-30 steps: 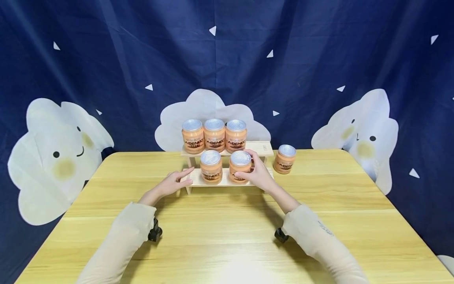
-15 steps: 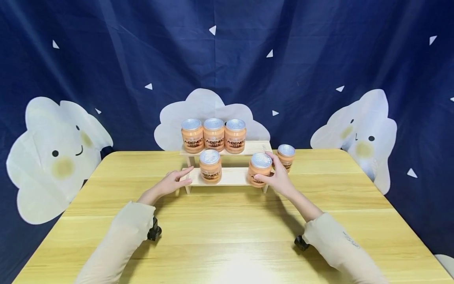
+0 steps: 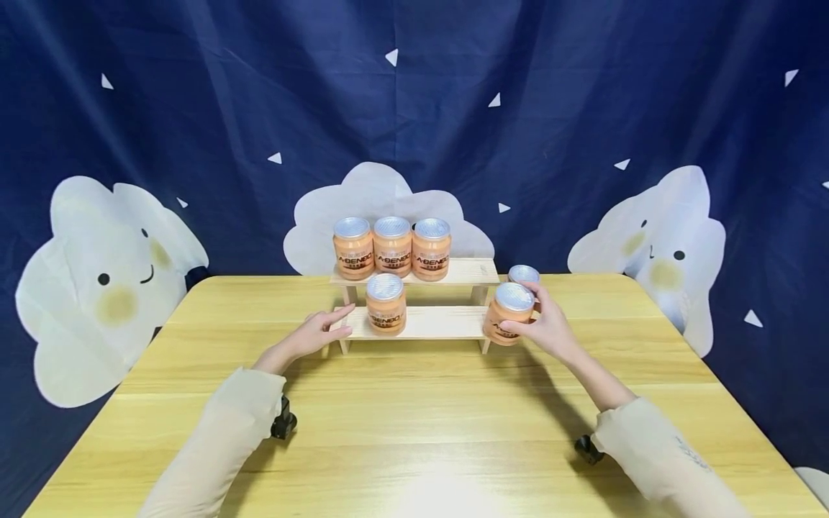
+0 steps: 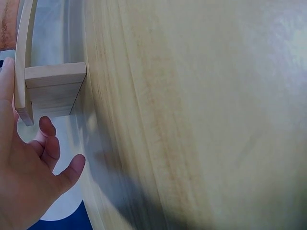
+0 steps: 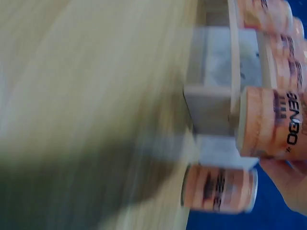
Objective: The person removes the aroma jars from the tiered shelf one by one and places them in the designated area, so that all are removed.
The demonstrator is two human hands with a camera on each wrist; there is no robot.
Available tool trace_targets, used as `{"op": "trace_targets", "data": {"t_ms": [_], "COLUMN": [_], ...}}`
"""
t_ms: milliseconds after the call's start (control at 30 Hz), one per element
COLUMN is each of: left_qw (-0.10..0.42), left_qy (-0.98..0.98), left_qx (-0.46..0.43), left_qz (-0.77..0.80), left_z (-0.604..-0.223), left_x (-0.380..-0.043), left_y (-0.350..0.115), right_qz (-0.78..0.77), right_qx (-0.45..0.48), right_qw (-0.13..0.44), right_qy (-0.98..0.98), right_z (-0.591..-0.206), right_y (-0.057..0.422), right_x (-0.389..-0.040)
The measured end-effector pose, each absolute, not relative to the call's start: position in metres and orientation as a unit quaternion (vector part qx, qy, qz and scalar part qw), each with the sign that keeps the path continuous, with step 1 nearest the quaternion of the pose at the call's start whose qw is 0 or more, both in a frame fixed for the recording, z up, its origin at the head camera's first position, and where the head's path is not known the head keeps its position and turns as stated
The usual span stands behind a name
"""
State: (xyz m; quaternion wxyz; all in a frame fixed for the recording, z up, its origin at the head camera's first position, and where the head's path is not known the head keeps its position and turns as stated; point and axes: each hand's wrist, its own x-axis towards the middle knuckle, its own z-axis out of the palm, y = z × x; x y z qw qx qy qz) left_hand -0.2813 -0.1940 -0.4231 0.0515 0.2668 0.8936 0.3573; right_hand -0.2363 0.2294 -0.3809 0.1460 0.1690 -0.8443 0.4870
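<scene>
- wood up close: from the left wrist alone, saw the broad side of a stand leg (image 4: 53,100), with the left hand (image 4: 29,177) beside it.
- from the right wrist, saw the whole table jar (image 5: 218,189), mostly hidden behind the right hand (image 3: 544,324) from the head.
- from the head, saw three jars (image 3: 392,248) close together on the upper shelf (image 3: 473,270), and a single jar (image 3: 386,309) left of centre on the lower shelf (image 3: 447,322).
- could read "a-benbo" on the three jars from the head and "benbo", turned sideways, on the held jar (image 5: 271,124) from the right wrist; could not make out the smaller lines.
- gripped the held jar roughly upright in the right hand, with thumb in front and fingers curled behind, by the lower shelf's right end and before the table jar; could not tell about contact with the shelf.
- held nothing in the left hand, with index finger straight at the lower shelf's left end.
</scene>
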Motion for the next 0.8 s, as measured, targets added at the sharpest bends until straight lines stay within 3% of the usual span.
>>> {"op": "trace_targets", "data": {"t_ms": [500,800], "left_qw": [0.042,0.043], "left_qy": [0.898,0.903], "left_qx": [0.265,0.259], "left_qz": [0.349,0.340], "left_z": [-0.425,-0.423], "left_x": [-0.278,-0.278], "left_y": [-0.193,-0.193], "right_qz": [0.441,0.442], "right_qx": [0.112,0.087], "right_qw": [0.105,0.079], "right_qy": [-0.884,-0.890], "right_z": [-0.395,-0.405], "right_y": [0.301,0.321], "right_x": [-0.252,-0.262]}}
